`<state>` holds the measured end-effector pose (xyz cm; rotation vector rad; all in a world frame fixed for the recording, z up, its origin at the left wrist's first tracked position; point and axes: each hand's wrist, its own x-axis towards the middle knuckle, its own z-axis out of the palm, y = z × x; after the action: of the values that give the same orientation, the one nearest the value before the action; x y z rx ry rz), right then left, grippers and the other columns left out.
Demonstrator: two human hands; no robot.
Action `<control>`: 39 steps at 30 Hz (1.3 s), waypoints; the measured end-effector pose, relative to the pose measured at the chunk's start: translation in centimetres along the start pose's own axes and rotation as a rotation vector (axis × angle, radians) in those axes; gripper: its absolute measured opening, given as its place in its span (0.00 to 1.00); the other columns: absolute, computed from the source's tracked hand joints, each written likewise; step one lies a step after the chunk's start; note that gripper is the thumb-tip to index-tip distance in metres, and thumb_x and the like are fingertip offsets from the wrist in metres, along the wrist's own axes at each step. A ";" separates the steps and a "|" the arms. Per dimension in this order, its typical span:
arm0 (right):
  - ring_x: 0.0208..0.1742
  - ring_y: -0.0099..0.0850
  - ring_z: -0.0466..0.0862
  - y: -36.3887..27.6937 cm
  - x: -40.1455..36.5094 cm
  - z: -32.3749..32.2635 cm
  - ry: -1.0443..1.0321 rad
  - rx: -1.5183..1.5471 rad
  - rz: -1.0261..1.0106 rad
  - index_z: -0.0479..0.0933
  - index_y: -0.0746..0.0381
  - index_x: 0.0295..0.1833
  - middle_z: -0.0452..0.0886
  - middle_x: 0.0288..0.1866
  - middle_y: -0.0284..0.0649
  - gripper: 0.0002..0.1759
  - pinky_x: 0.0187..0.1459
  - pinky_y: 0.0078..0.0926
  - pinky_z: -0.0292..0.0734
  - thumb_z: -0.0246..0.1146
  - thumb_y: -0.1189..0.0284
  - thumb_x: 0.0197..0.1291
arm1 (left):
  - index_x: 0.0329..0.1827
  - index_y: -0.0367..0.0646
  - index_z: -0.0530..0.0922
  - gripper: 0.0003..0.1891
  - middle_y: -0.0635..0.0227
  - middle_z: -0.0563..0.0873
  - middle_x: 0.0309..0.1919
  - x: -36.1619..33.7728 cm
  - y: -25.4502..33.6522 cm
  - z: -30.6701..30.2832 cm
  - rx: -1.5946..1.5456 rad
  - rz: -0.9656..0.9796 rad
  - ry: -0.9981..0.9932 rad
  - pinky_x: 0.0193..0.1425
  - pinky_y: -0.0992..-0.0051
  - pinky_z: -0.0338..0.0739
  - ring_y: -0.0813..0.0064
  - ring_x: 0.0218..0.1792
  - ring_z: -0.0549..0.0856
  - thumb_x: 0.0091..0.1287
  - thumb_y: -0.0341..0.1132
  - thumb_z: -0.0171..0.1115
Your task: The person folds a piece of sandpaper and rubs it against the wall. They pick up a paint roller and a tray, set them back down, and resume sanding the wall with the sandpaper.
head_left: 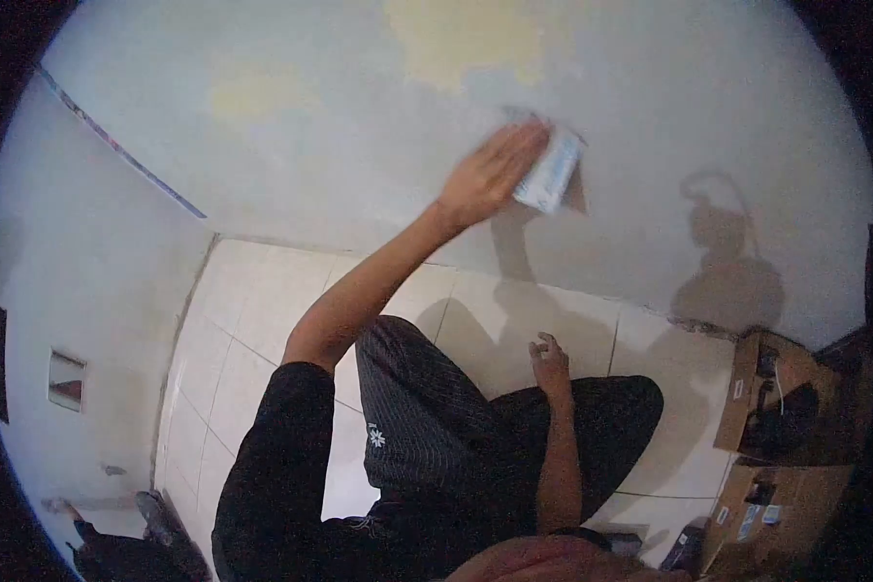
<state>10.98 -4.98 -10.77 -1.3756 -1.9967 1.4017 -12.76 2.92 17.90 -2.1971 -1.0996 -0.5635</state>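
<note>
My left hand (495,175) lies flat against the pale wall (359,145), its fingers over a sheet of paper (555,175) with white and blue print. The sheet is pressed between palm and wall, and its right part sticks out past the fingers. Slight blur smears the hand and the sheet. Resting over my bent right leg (592,417), my right hand (550,364) holds nothing, its fingers loosely bent and apart. Above the left hand, yellow patches (466,39) show on the wall.
White floor tiles (252,301) meet the wall below my left hand. Cardboard boxes (737,398) with dark items in them stand at the right. At the lower left is another person in dark clothes (126,558). A small framed panel (67,379) is on the left wall.
</note>
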 end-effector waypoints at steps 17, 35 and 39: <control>0.47 0.47 0.84 0.5 -0.2 0.0 0.143 0.002 -0.116 0.71 0.60 0.61 0.83 0.47 0.53 0.23 0.51 0.43 0.76 0.61 0.60 0.65 | 0.71 0.31 0.63 0.34 0.46 0.63 0.72 2.4 -3.9 -4.1 0.127 -0.296 0.428 0.78 0.58 0.52 0.50 0.74 0.61 0.56 0.16 0.50; 0.47 0.48 0.83 -0.4 0.0 -0.3 -0.011 0.021 -0.040 0.69 0.60 0.64 0.83 0.48 0.52 0.26 0.55 0.44 0.75 0.59 0.58 0.66 | 0.70 0.28 0.63 0.33 0.44 0.65 0.70 1.2 -0.6 -1.6 0.014 -0.284 0.302 0.77 0.56 0.55 0.49 0.73 0.63 0.56 0.15 0.49; 0.51 0.49 0.82 0.2 0.0 0.2 0.022 -0.066 -0.061 0.69 0.60 0.65 0.83 0.50 0.53 0.27 0.56 0.45 0.74 0.59 0.58 0.66 | 0.69 0.29 0.65 0.29 0.45 0.67 0.69 -1.9 1.7 -0.3 0.003 -0.019 -0.067 0.76 0.56 0.57 0.51 0.71 0.66 0.61 0.21 0.53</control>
<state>10.94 -5.04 -10.99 -1.3395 -2.0704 1.3002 -12.42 0.85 16.41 -2.2195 -1.1567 -0.4992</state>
